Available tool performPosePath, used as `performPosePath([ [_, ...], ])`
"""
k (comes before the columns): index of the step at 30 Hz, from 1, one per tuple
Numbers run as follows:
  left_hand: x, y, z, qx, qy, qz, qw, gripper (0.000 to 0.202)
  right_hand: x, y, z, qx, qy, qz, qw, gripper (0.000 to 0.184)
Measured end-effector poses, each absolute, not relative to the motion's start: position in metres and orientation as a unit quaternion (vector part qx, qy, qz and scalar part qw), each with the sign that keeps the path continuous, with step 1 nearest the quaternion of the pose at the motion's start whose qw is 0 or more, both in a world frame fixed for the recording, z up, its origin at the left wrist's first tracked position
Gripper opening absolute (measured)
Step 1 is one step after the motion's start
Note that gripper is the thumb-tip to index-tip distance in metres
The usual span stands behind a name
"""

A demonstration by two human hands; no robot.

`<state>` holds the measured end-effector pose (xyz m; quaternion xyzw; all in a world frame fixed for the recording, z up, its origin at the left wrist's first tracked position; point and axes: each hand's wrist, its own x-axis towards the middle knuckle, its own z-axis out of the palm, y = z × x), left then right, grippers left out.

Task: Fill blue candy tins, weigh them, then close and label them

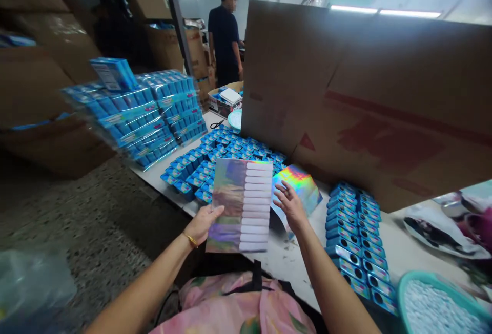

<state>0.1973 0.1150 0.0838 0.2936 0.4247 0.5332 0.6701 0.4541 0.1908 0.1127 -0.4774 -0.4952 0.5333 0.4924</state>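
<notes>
My left hand [205, 224] grips the left edge of a shiny holographic sticker sheet [228, 195], thumb on top and the other fingers hidden beneath. Down the sheet's right side runs a column of white strips [257, 201]. My right hand [289, 203] is raised just right of the sheet, fingers spread and apparently holding nothing. Behind it a second holographic sheet [302, 185] rests on the table, throwing rainbow colours. Many small blue boxes [234, 144] stand in rows just beyond the held sheet.
Double rows of blue boxes [353, 236] stand at right, beside a teal basin [403, 285] of small pale pieces. A large cardboard sheet [346, 93] rises behind the table. Wrapped stacks of boxes [142, 119] occupy the left end, scissors [217, 124] the back. A person [225, 37] stands beyond.
</notes>
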Motion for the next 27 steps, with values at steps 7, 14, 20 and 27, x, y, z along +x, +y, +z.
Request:
performPosePath([
  [7, 0.088, 0.224, 0.091, 0.383, 0.436, 0.514, 0.631, 0.046, 0.334, 0.279, 0.124, -0.465, -0.444, 0.556, 0.527, 0.028],
  [14, 0.020, 0.324, 0.118, 0.567, 0.443, 0.395, 0.571, 0.037, 0.266, 0.340, 0.136, -0.500, -0.550, 0.534, 0.403, 0.023],
  [20, 0.038, 0.305, 0.098, 0.421, 0.398, 0.398, 0.712, 0.019, 0.240, 0.334, 0.146, -0.533, -0.732, 0.233, 0.354, 0.043],
  [27, 0.042, 0.281, 0.107, 0.302, 0.370, 0.444, 0.758, 0.014, 0.280, 0.291, 0.111, -0.589, -0.697, 0.150, 0.379, 0.068],
])
